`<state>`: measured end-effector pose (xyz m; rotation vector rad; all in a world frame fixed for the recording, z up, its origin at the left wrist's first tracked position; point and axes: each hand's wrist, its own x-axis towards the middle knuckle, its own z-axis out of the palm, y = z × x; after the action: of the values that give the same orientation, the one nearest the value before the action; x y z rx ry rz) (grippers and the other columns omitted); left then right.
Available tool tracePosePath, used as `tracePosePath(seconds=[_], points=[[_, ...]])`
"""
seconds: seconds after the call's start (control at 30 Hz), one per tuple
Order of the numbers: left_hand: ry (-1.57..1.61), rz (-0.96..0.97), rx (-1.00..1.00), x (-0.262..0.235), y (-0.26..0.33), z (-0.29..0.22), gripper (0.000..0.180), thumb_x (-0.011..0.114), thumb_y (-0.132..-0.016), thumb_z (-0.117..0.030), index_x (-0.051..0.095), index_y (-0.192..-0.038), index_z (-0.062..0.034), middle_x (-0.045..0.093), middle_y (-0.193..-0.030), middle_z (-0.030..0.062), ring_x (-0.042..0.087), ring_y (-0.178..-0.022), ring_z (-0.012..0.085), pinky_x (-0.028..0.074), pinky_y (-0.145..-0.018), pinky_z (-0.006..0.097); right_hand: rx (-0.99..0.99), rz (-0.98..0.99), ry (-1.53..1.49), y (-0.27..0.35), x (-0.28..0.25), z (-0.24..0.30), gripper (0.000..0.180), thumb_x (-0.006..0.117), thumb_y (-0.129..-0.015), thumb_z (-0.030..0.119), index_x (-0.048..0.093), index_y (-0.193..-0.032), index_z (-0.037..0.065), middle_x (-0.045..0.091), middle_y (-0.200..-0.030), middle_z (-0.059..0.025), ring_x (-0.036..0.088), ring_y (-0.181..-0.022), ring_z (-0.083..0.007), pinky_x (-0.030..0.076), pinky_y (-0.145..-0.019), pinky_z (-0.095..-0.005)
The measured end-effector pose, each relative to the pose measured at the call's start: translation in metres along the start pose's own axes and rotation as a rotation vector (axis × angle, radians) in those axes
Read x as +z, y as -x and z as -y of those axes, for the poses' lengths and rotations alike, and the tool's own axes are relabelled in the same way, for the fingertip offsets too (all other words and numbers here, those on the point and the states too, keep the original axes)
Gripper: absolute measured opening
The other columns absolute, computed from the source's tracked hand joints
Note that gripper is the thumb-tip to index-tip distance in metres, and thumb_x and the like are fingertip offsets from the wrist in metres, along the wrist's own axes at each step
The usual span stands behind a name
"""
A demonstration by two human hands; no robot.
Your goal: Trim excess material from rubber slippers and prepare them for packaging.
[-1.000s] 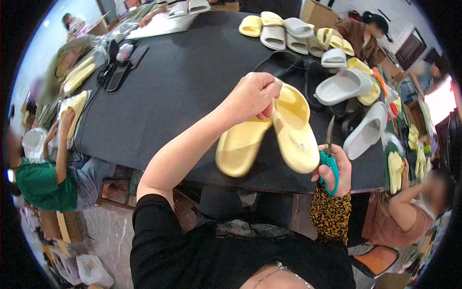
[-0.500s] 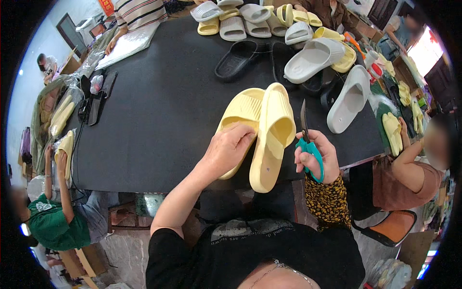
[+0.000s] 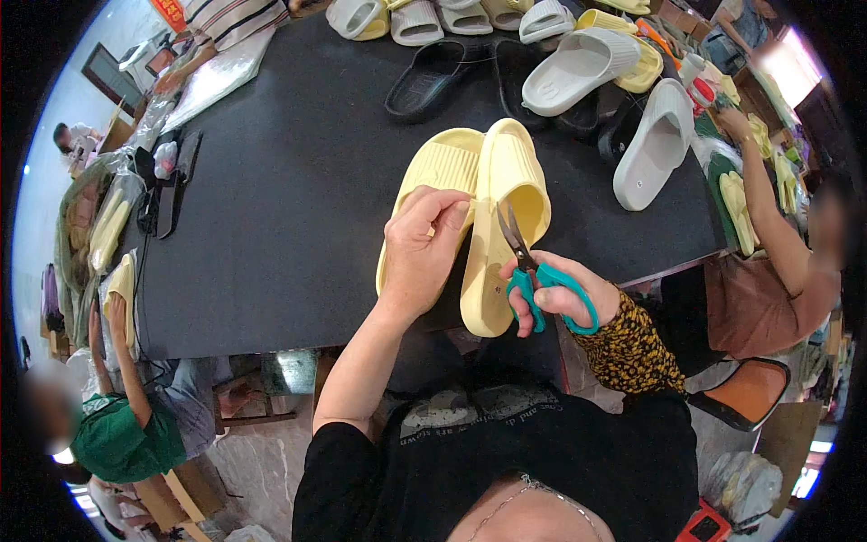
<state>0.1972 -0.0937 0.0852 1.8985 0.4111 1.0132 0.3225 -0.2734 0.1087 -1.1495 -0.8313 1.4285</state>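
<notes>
A pair of pale yellow slippers lies side by side near the table's front edge, toes pointing away from me: the left slipper and the right slipper. My left hand rests over the left slipper, thumb and forefinger pinched at the inner edge of its strap where the two meet. Whatever is in that pinch is too small to make out. In my right hand are teal-handled scissors. Their dark blades stand apart, pointing up over the right slipper's opening.
Grey slippers, black slippers and several more yellow and grey ones cover the far side of the black table. Dark straps and bagged goods line the left edge. Co-workers sit at left and right, handling yellow slippers.
My right hand has brought the scissors left, over the right slipper, and the blades have opened. My left hand has shifted up with its pinch at the inner strap edge.
</notes>
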Motion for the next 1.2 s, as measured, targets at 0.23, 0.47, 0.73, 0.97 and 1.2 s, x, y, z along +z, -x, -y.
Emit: tracePosePath(seconds=[0.23, 0.47, 0.73, 0.97, 1.2], points=[[0.109, -0.028, -0.054, 0.002, 0.005, -0.004, 0.007, 0.063, -0.086, -0.003, 0.063, -0.092, 0.0009, 0.061, -0.078, 0.0068, 0.057, -0.069, 0.0136, 0.046, -0.064, 0.025, 0.125, 0.037, -0.023, -0.003, 0.004, 0.003, 0.049, 0.057, -0.086, 0.028, 0.045, -0.123, -0.003, 0.056, -0.084, -0.0102, 0.06, -0.07, -0.0185, 0.054, -0.063, -0.0321], [0.111, 0.01, -0.016, 0.0, 0.009, -0.004, 0.006, 0.06, -0.089, -0.001, 0.062, -0.093, 0.0022, 0.06, -0.083, -0.0001, 0.052, -0.075, 0.0055, 0.043, -0.069, 0.021, 0.072, -0.017, -0.037, -0.011, 0.006, 0.007, 0.044, 0.052, -0.085, 0.024, 0.046, -0.118, -0.004, 0.054, -0.076, -0.009, 0.057, -0.064, -0.0166, 0.052, -0.054, -0.0291], [0.088, -0.01, -0.047, 0.004, 0.014, 0.002, 0.007, 0.06, -0.089, -0.001, 0.062, -0.094, 0.0028, 0.06, -0.082, -0.0005, 0.052, -0.074, 0.0051, 0.043, -0.068, 0.021, 0.112, -0.115, -0.014, -0.007, -0.001, 0.007, 0.035, 0.051, -0.088, 0.017, 0.047, -0.115, -0.004, 0.053, -0.067, -0.0043, 0.052, -0.05, -0.0115, 0.048, -0.046, -0.0235], [0.156, -0.176, -0.142, -0.028, 0.032, 0.006, 0.006, 0.06, -0.088, 0.0, 0.062, -0.093, 0.0028, 0.061, -0.079, 0.0023, 0.054, -0.07, 0.0073, 0.044, -0.064, 0.021, -0.086, -0.298, 0.305, -0.005, -0.008, -0.005, 0.035, 0.059, -0.088, 0.011, 0.049, -0.119, -0.001, 0.057, -0.073, -0.0015, 0.055, -0.057, -0.007, 0.047, -0.053, -0.0205], [0.211, -0.302, -0.31, -0.1, 0.095, 0.005, 0.008, 0.058, -0.089, 0.002, 0.063, -0.095, 0.0018, 0.058, -0.076, -0.0002, 0.049, -0.063, 0.0051, 0.04, -0.056, 0.018, -0.238, -0.48, 0.621, -0.01, -0.025, -0.017, 0.041, 0.067, -0.084, 0.01, 0.05, -0.12, -0.003, 0.063, -0.083, -0.005, 0.059, -0.074, -0.0078, 0.049, -0.068, -0.0231]])
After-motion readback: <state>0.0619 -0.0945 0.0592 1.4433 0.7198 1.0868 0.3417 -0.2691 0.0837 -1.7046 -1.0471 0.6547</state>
